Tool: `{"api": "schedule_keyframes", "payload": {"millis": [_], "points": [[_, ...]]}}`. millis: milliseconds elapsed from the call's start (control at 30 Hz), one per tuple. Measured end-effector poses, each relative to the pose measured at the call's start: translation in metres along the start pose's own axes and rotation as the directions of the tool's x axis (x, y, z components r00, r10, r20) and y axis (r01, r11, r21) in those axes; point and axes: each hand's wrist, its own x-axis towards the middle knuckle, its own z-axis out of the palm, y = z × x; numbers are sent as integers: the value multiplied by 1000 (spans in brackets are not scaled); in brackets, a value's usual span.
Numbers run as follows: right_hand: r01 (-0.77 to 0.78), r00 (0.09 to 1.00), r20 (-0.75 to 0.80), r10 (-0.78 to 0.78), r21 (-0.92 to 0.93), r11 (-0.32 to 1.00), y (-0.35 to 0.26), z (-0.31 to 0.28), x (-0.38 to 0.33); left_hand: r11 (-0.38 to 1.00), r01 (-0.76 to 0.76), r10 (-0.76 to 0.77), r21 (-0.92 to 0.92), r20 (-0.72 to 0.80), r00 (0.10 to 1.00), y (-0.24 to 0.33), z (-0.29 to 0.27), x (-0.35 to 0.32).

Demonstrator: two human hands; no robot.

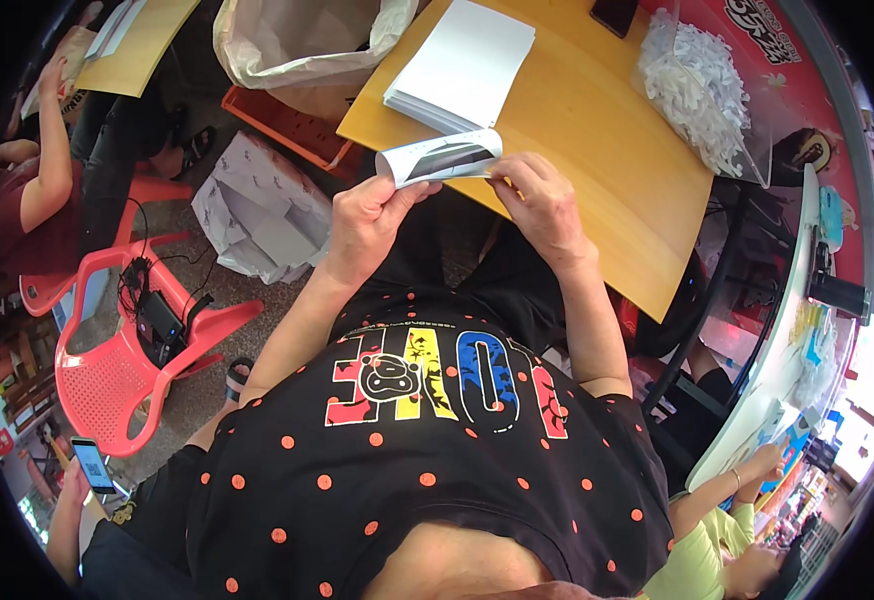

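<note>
Between my two hands is a curled sheet of printed paper [397, 165], white with a dark picture on its upper face. My left hand [367, 222] grips its left lower edge, thumb on top and fingers beneath. My right hand [545, 200] pinches the right corner between thumb and fingertips. The sheet is held above the table's near edge and bends upward along its far side. Just beyond it lies a stack of white paper [467, 62] on the yellow wooden table [597, 150].
A clear bin of white paper scraps [697, 95] stands at the table's right. To the left are a lined bag [307, 65], an orange crate [287, 130], a white wrapped package [257, 215] and a red chair [117, 385] holding a black device. Other people sit nearby, one holding a phone [93, 465].
</note>
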Motion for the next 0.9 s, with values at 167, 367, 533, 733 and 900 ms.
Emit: {"api": "schedule_keyframes", "payload": {"millis": [167, 367, 533, 733, 900], "points": [[61, 997, 53, -60, -20, 998, 5, 1, 1, 999, -25, 20, -47, -99, 995, 2, 10, 0], [33, 999, 31, -32, -33, 999, 9, 6, -2, 993, 28, -36, -112, -71, 997, 3, 13, -1], [-10, 1000, 20, 11, -26, 1000, 9, 9, -6, 999, 31, -32, -38, -40, 999, 4, 11, -2], [-22, 997, -69, 26, 53, 998, 7, 12, -8, 999, -17, 18, 30, -42, 999, 5, 12, -5], [-36, 996, -79, 40, 45, 998, 8, 14, -9, 990, -74, 79, 123, -39, 996, -1, 12, -9]]}}
